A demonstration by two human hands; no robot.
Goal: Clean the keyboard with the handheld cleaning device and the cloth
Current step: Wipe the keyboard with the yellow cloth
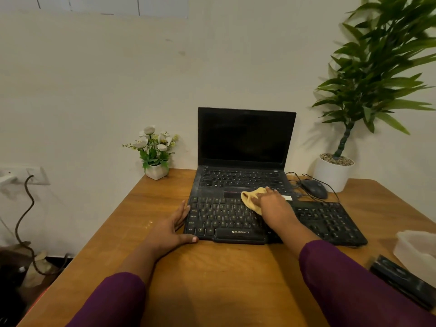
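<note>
1. At the middle of the wooden table (212,279), the black keyboard (226,218) lies crosswise, its far edge against the palm rest of an open laptop (245,138) with a dark screen
2. My left hand (174,230) braces the keyboard's left end: fingers straight along the side, thumb spread along the near edge
3. My right hand (273,204) lies flat over the yellow cloth (251,199), fingers stretched toward the laptop, pressing it onto the keyboard's far rows; the cloth bunches out to the left of my hand
4. Near the right table edge lies a black handheld device (401,279), well apart from both hands, with a pale container (417,249) just beyond it
5. A wired mouse (315,188) sits right of the laptop, a white plant pot (332,175) farther right, and a small flower pot (155,171) at the far left
</note>
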